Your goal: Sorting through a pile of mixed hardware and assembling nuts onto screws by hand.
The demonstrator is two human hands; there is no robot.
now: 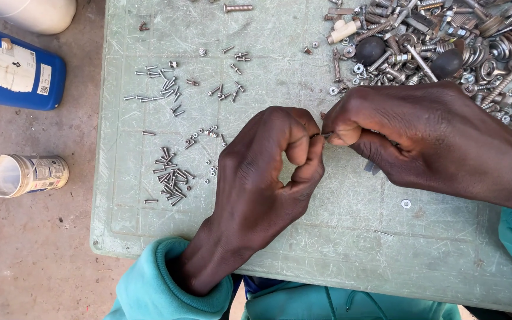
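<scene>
Pinching one tiny screw [322, 136] lying sideways between them, the left hand [268, 172] and right hand [422, 136] met fingertip to fingertip.

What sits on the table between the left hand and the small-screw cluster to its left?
Head view: a few tiny nuts and washers lie on the green table between the left hand and the screw cluster; otherwise bare.

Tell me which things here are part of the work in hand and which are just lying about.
In hand:
left hand and right hand, pinching one small screw
sorted screw groups
mixed hardware pile

Lying about:
blue jug
open can on its side
lone washer
</scene>
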